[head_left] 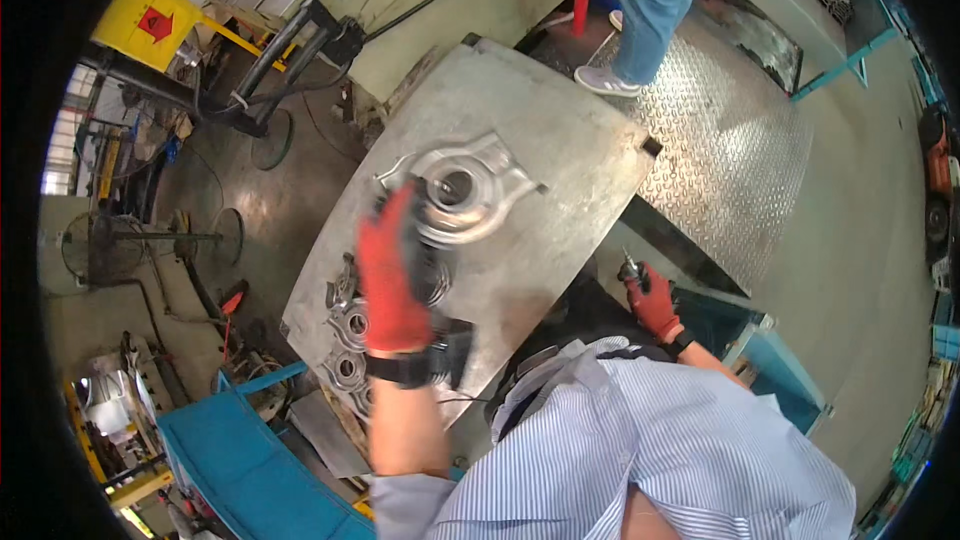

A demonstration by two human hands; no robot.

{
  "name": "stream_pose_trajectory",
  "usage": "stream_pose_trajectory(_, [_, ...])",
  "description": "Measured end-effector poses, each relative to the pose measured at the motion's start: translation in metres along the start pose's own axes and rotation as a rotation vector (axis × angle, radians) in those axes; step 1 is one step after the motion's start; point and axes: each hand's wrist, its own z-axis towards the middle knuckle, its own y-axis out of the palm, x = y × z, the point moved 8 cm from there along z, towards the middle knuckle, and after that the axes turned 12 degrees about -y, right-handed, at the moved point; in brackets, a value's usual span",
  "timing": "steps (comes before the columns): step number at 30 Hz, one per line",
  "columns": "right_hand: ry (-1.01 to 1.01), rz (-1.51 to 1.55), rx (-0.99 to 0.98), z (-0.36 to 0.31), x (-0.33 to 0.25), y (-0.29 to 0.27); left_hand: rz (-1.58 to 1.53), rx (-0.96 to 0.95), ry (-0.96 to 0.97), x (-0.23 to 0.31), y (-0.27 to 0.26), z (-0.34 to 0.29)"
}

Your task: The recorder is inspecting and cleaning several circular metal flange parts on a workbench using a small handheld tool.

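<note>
On the grey metal table lies a round metal casting (480,202) with a ring-shaped centre hole and angled arms. My left hand (395,265), in a red and black glove, is over the casting's near left side, its fingertips by the central hole. Motion blurs those fingers, so whether they grip anything is unclear. Off the table's right edge, near my body, my right hand (652,302) in a similar glove is closed around a slim hand tool (632,266) with a metal tip. Several smaller ringed metal parts (350,345) sit at the table's lower left, partly behind my left arm.
The metal tabletop (560,140) slants across the middle. A person in jeans (660,10) stands beyond it on a diamond-plate floor (720,140). A blue bin (770,365) is at my right, and a blue panel (240,460) at lower left. A black arm (290,60) reaches in from upper left.
</note>
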Motion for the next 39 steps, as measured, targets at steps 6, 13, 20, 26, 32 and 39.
stream_pose_trajectory(6, [-0.086,-0.153,0.081,-0.054,-0.059,-0.010,-0.391,-0.248,-0.380,-0.168,-0.025,0.002])
stream_pose_trajectory(13, [-0.028,-0.140,0.069,-0.085,-0.036,-0.022,-0.790,-0.255,-0.324,-0.246,-0.014,0.038])
stream_pose_trajectory(20, [-0.082,-0.154,0.052,-0.056,-0.055,-0.037,-0.763,-0.256,-0.463,-0.293,-0.022,0.047])
stream_pose_trajectory(26, [-0.013,-0.079,-0.065,-0.029,-0.021,-0.025,0.236,-0.126,-0.730,-0.257,-0.047,0.015])
stream_pose_trajectory(32, [-0.046,0.000,-0.089,0.000,-0.023,-0.030,1.420,0.131,-0.064,-0.195,-0.035,0.051])
stream_pose_trajectory(39, [-0.167,-0.076,-0.041,0.015,-0.026,-0.047,1.628,0.111,0.071,-0.215,-0.015,0.080])
